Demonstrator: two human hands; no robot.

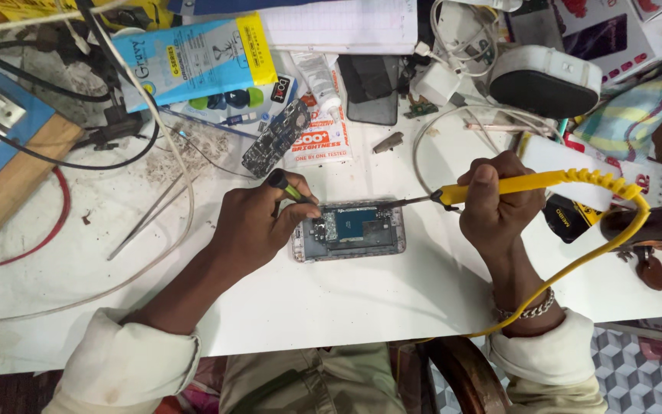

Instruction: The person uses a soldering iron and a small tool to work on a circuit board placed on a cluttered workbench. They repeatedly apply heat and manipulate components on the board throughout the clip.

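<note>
Opened phone (pixel 350 231) lying on bench (pixel 362 295) between hands, long axis running left-right. Left hand (pixel 250 226) gripping small screwdriver (pixel 285 185), touching phone's left end. Right hand (pixel 499 201) clasping yellow soldering iron (pixel 526 184), tip reaching toward phone's upper right edge.

view: we have one head camera only
facing: we look steeply down at the white tabletop (pixel 362 299)
nearness: close, both forearms in frame

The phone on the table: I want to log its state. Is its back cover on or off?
Off: the phone lies flat with its blue inner board and metal parts exposed.
</note>
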